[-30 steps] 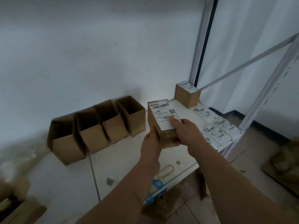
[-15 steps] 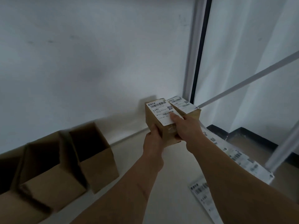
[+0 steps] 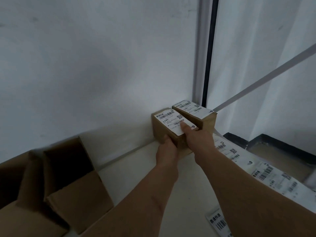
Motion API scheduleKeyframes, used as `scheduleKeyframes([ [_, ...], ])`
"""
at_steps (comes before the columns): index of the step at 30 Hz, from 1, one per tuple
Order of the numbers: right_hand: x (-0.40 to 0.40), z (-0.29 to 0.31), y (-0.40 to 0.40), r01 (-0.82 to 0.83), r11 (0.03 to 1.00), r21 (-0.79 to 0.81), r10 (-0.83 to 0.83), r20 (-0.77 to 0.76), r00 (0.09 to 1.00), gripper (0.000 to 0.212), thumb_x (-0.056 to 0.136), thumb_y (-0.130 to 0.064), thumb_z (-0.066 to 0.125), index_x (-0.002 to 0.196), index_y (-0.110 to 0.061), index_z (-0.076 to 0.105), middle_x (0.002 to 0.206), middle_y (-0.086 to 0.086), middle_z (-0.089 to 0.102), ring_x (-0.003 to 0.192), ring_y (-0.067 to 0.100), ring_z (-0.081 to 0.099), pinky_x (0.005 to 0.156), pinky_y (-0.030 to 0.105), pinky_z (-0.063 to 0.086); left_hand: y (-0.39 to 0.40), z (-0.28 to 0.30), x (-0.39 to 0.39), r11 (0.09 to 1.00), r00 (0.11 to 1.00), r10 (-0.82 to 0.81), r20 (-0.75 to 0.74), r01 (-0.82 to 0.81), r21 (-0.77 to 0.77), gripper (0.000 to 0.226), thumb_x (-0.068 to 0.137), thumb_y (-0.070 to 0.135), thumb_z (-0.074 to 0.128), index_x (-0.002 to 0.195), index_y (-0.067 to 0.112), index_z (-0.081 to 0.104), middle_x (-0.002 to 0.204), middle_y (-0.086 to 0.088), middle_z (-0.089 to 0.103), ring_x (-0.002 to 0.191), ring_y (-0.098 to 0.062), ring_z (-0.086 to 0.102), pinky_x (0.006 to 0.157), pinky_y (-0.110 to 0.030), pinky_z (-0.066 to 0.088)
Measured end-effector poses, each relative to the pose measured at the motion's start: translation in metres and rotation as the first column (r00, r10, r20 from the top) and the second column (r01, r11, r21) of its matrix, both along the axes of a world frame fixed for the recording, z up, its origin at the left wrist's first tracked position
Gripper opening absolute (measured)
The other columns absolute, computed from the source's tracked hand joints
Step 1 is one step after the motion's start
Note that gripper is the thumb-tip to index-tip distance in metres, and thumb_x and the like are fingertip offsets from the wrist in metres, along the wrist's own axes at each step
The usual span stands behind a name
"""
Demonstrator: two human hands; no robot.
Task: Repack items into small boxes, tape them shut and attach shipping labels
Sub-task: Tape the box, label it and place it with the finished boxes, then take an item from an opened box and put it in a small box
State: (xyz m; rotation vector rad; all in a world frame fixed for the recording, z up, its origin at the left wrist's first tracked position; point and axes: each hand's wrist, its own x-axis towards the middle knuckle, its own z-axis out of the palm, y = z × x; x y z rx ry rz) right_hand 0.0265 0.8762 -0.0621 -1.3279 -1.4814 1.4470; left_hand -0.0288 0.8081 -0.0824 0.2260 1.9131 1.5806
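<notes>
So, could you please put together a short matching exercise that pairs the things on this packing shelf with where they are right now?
Things:
1. small brown labelled cardboard box
2. second labelled brown cardboard box
3. open empty brown cardboard box
4. strip of white shipping labels

Places:
A. lying flat along the shelf's right edge
B. far corner, by the upright post
C. held in both hands
D. lower left of the view

Pairs: 1-C, 2-B, 3-D, 4-A

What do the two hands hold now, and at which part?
Both hold the labelled cardboard box: the left hand grips its near left corner, the right hand its right side, thumb on the shipping label.
</notes>
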Motion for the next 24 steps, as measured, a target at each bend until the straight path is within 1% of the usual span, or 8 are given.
scheduleKeyframes([
  [3, -0.001, 0.0, -0.003, -0.001, 1.0, -0.022, 0.002, 0.076, 0.997, 0.088, 0.071, -0.075, 0.062, 0.133, -0.012, 0.053, 0.128, 0.009, 0.059, 0.122, 0.031, 0.051, 0.102, 0.05, 0.044, 0.001, 0.002, 0.002, 0.999, 0.994, 0.034, 0.105, -0.038, 0.035, 0.05, 0.101, 0.053, 0.029, 0.11, 0.018, 0.063, 0.108, -0.01, 0.067, 0.084, -0.024, 0.058, 0.06, -0.029, 0.042],
  [7, -0.009, -0.003, 0.001, 0.015, 0.999, -0.038, -0.014, 0.046, 0.999, 0.115, 0.038, -0.089, 0.05, 0.13, -0.019, 0.054, 0.127, 0.007, 0.059, 0.121, 0.034, 0.05, 0.098, 0.054, 0.046, 0.003, 0.003, 0.004, 0.997, 0.991, 0.031, 0.127, -0.04, 0.066, 0.047, 0.101, 0.053, 0.031, 0.108, 0.019, 0.063, 0.108, -0.008, 0.067, 0.091, -0.024, 0.06, 0.064, -0.031, 0.047],
  [12, -0.011, -0.004, 0.003, 0.054, 0.998, -0.023, -0.053, 0.008, 0.999, 0.089, 0.059, -0.083, 0.056, 0.122, -0.021, 0.058, 0.123, 0.008, 0.061, 0.117, 0.035, 0.053, 0.097, 0.054, 0.047, 0.002, 0.006, 0.004, 0.997, 0.989, -0.017, 0.15, 0.005, 0.08, 0.039, 0.102, 0.052, 0.035, 0.098, 0.025, 0.062, 0.105, -0.005, 0.068, 0.095, -0.023, 0.062, 0.085, -0.038, 0.054],
  [15, -0.005, -0.006, -0.006, 0.082, 0.996, -0.025, -0.082, 0.006, 0.997, 0.086, 0.077, -0.078, 0.047, 0.134, -0.014, 0.051, 0.129, 0.014, 0.057, 0.118, 0.036, 0.053, 0.097, 0.053, 0.048, -0.01, 0.006, 0.007, 0.999, 0.993, -0.039, 0.112, 0.035, 0.038, 0.035, 0.101, 0.047, 0.041, 0.097, 0.019, 0.063, 0.1, -0.006, 0.066, 0.087, -0.023, 0.061, 0.087, -0.038, 0.054],
  [17, 0.006, -0.007, -0.022, 0.051, 0.999, -0.016, -0.05, 0.069, 0.996, 0.072, 0.092, -0.064, 0.042, 0.131, -0.003, 0.052, 0.127, 0.018, 0.057, 0.117, 0.037, 0.055, 0.098, 0.046, 0.048, -0.027, 0.004, 0.011, 0.999, 0.999, -0.035, -0.008, 0.035, -0.024, 0.034, 0.1, 0.039, 0.044, 0.088, 0.013, 0.063, 0.099, -0.013, 0.066, 0.088, -0.03, 0.063, 0.088, -0.039, 0.052],
  [19, 0.02, -0.008, -0.054, -0.063, 0.995, 0.074, 0.043, 0.252, 0.967, 0.056, 0.101, -0.048, 0.037, 0.121, 0.0, 0.057, 0.121, 0.019, 0.061, 0.113, 0.036, 0.057, 0.09, 0.039, 0.045, -0.057, 0.002, 0.015, 0.984, 0.956, -0.096, -0.279, 0.048, -0.174, 0.036, 0.101, 0.032, 0.042, 0.097, 0.006, 0.066, 0.11, -0.018, 0.067, 0.101, -0.034, 0.063, 0.085, -0.036, 0.049],
  [21, 0.036, -0.009, -0.092, -0.231, 0.949, 0.212, 0.106, 0.476, 0.873, 0.047, 0.102, -0.043, 0.036, 0.117, -0.005, 0.06, 0.118, 0.014, 0.063, 0.11, 0.032, 0.058, 0.086, 0.035, 0.043, -0.096, 0.0, 0.023, 0.928, 0.817, -0.219, -0.534, 0.006, -0.372, 0.037, 0.103, 0.033, 0.038, 0.105, 0.009, 0.066, 0.109, -0.012, 0.067, 0.098, -0.028, 0.061, 0.077, -0.032, 0.043],
  [24, 0.056, -0.011, -0.145, -0.493, 0.797, 0.347, 0.128, 0.702, 0.701, 0.035, 0.101, -0.039, 0.039, 0.112, -0.013, 0.059, 0.112, 0.008, 0.062, 0.104, 0.027, 0.059, 0.076, 0.033, 0.04, -0.161, 0.005, 0.036, 0.827, 0.551, -0.449, -0.703, -0.043, -0.561, 0.035, 0.104, 0.034, 0.036, 0.101, 0.015, 0.065, 0.098, -0.003, 0.065, 0.081, -0.017, 0.056, 0.067, -0.029, 0.038],
])
